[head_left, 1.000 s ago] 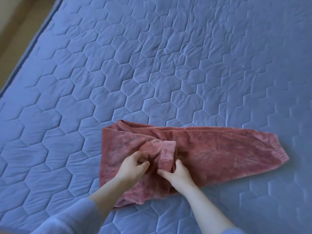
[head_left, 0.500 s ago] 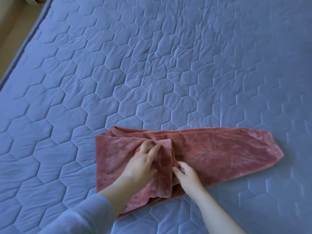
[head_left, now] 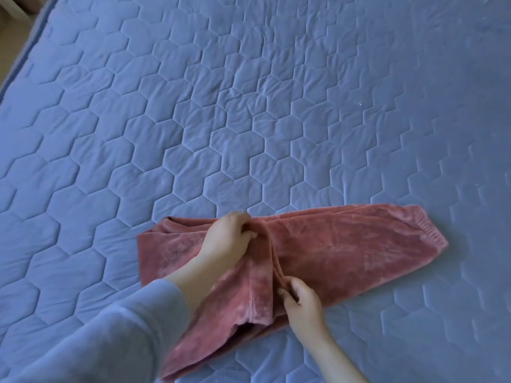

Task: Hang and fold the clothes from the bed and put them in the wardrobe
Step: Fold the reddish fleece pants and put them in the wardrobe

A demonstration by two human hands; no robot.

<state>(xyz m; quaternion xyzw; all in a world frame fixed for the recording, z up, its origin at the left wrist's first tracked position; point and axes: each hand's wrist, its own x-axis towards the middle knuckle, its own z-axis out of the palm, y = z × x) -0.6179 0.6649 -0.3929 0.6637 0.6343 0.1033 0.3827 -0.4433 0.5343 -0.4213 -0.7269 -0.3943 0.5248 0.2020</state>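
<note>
Both hands pinch the pink velour trousers on the blue quilted bed: left hand fingers at the twelve-o'clock edge, right hand at six.

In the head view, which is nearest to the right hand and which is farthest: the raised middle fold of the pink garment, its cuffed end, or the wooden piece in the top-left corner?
1. Middle fold: touching the right hand, just left of it.
2. Cuffed end: to the right on the bed.
3. Wooden piece: off the bed, far top-left corner.
</note>
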